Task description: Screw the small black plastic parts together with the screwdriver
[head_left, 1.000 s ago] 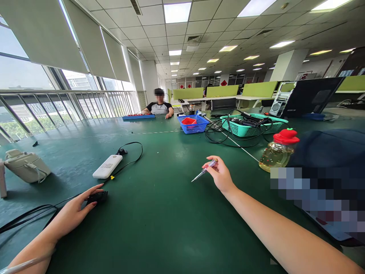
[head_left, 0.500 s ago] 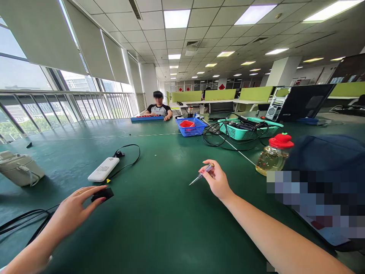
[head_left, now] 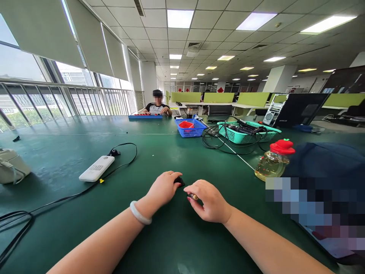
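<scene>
I see left grip (head_left: 162, 188) pinching block (head_left: 179, 181), right grip (head_left: 208, 199) holding screwdriver (head_left: 194, 196). I judge both light, stiff: take block's sides, screwdriver's handle.

The left hand (head_left: 164, 189) partly covers the black object (head_left: 179, 181). Screwdriver (head_left: 194, 196) in right hand (head_left: 207, 201): shaft hidden. Beige bag (head_left: 13, 167), nine o'clock: left side cut off.

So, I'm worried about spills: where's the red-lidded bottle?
In the head view, the bottle stands right of the right hand, nearer than the green basket and beside the dark blue fabric.
</scene>
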